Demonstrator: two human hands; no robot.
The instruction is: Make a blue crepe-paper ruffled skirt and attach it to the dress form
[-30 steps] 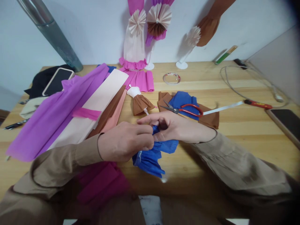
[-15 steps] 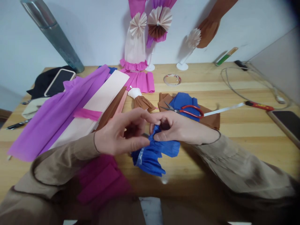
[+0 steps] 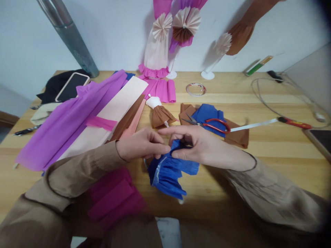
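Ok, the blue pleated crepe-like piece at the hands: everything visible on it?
The blue pleated crepe-like piece looks thin and crinkled, gathered at the top and fanning downward to a jagged edge. A whitish line curves down its left part as seen. The bare right hand pinches its top between thumb and fingers; the bare left hand is close beside, its contact unclear. It is over the pale wooden table; whether it touches the wood can't be told.

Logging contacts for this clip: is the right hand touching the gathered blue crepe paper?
Touching. The head view shows the right hand pinching the gathered blue crepe paper near its top, the thumb lying against it.
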